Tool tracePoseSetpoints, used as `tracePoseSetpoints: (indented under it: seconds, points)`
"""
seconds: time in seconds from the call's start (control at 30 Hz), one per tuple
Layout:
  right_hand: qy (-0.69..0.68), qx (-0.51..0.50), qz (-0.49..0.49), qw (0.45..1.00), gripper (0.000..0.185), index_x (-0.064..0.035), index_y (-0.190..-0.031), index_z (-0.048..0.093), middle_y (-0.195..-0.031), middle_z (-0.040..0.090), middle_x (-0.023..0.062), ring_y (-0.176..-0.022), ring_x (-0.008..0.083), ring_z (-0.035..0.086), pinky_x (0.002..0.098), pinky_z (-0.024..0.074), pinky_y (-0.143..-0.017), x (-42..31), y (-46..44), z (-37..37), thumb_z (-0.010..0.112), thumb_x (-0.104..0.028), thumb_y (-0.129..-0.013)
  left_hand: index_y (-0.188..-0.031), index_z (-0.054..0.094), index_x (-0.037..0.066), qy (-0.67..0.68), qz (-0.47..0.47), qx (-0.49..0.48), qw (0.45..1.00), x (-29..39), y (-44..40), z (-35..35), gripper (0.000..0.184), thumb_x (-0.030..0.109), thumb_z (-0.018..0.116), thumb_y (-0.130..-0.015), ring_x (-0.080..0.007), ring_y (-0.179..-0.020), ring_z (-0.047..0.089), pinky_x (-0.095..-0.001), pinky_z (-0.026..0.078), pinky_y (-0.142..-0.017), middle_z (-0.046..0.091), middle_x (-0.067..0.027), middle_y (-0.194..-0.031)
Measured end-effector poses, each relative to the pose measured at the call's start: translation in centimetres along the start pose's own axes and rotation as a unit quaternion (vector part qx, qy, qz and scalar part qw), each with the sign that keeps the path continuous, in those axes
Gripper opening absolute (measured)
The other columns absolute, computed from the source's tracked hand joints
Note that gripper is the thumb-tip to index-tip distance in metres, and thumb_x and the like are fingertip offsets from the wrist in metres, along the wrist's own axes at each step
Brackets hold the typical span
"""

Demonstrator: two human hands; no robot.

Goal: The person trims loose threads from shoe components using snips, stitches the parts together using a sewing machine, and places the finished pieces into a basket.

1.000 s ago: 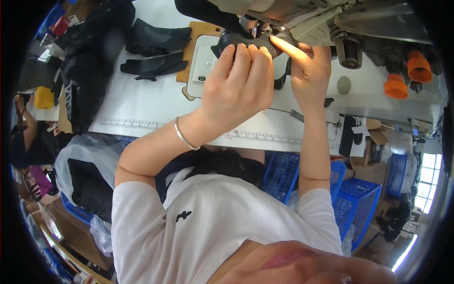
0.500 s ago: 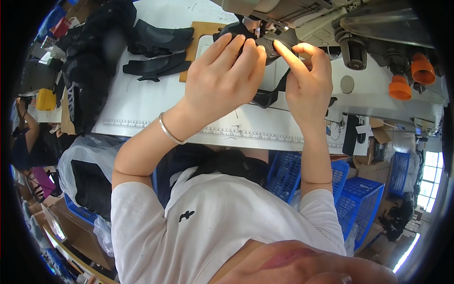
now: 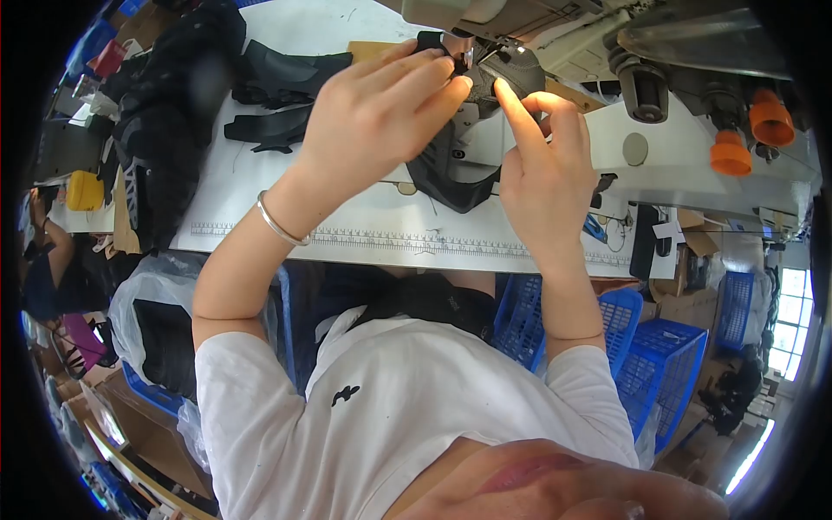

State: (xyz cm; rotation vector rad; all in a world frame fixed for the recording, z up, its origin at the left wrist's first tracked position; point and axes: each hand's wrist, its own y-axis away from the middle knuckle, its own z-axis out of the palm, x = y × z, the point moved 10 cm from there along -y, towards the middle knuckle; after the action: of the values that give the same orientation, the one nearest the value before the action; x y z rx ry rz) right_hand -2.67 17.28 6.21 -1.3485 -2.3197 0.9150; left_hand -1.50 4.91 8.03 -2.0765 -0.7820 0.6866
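Note:
Beside the needle area of a sewing machine (image 3: 468,54), my left hand (image 3: 377,117) has its fingers bent close together on a black piece (image 3: 518,76). My left fingertips cover part of the piece. From the right, my right hand (image 3: 548,165) touches the same piece, with its index fingertip on it and the other fingers curled. A black strip (image 3: 455,186) hangs in a loop below the machine, between my two hands. The machine lamp lights the spot around my fingertips.
Black cut pieces (image 3: 286,74) lie on the white table (image 3: 260,186) at the left, near a dark heap (image 3: 169,113). A ruler strip (image 3: 416,243) runs along the front edge. Blue crates (image 3: 654,368) stand below right. Another person's arm (image 3: 59,247) shows far left.
My left hand has moved left, and my right hand slightly left and down. The black piece has turned beneath the machine, and more of its looped strip now shows between my hands.

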Motion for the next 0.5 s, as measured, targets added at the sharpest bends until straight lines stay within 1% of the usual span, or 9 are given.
tracePoseSetpoints:
  seconds: [0.07, 0.17, 0.27, 0.47, 0.5]
  points:
    - [0.001, 0.007, -0.002, 1.0, 0.058, -0.0134, -0.121, 0.07, -0.107, 0.056, 0.0023, -0.09, 0.0221, 0.057, 0.0321, 0.0534, -0.064, -0.3, 0.1, 0.0, 0.067, 0.006, -0.067, -0.1, 0.074, 0.009, 0.028, -0.006, -0.01, 1.0, -0.7, 0.1, 0.2, 0.027, 0.007, 0.069, -0.073, -0.0227, -0.091, 0.072, -0.0354, 0.061, -0.091, 0.069, -0.0045, -0.1]
    - [-0.026, -0.002, 0.032, 0.999, 0.058, -0.0122, -0.126, 0.069, -0.105, 0.055, 0.0037, -0.085, 0.0212, 0.054, 0.0354, 0.0494, -0.071, -0.3, 0.3, 0.1, 0.059, 0.008, -0.072, -0.101, 0.074, 0.009, 0.031, -0.003, -0.027, 0.999, -1.0, 0.1, 0.3, 0.027, 0.007, 0.068, -0.075, -0.0238, -0.092, 0.072, -0.0347, 0.06, -0.091, 0.07, -0.0044, -0.103]
    - [-0.015, -0.001, 0.032, 0.999, 0.056, -0.0096, -0.125, 0.069, -0.105, 0.055, 0.0044, -0.087, 0.0222, 0.054, 0.0362, 0.0496, -0.07, -1.0, 0.6, 0.0, 0.059, 0.007, -0.073, -0.102, 0.074, 0.009, 0.067, 0.004, -0.024, 0.997, -1.7, 0.2, 0.5, 0.027, 0.007, 0.068, -0.076, -0.0244, -0.093, 0.072, -0.0341, 0.06, -0.09, 0.07, -0.0044, -0.105]
    - [-0.008, 0.003, 0.047, 0.999, 0.053, -0.0069, -0.124, 0.069, -0.104, 0.055, 0.005, -0.089, 0.0238, 0.055, 0.0367, 0.0496, -0.069, -1.8, 0.8, 0.1, 0.06, 0.006, -0.073, -0.102, 0.074, 0.01, 0.101, -0.011, -0.062, 0.993, -2.9, 0.2, 0.9, 0.028, 0.006, 0.07, -0.075, -0.0243, -0.097, 0.071, -0.034, 0.06, -0.084, 0.071, -0.0043, -0.107]
    - [-0.006, 0.003, 0.047, 0.999, 0.053, -0.0068, -0.124, 0.069, -0.104, 0.055, 0.0051, -0.089, 0.024, 0.055, 0.0368, 0.0496, -0.069, -1.9, 0.8, 0.1, 0.06, 0.006, -0.073, -0.101, 0.074, 0.011, 0.098, -0.002, -0.048, 0.994, -3.0, 0.2, 0.9, 0.028, 0.007, 0.07, -0.074, -0.0225, -0.091, 0.07, -0.0326, 0.059, -0.079, 0.071, -0.0029, -0.105]
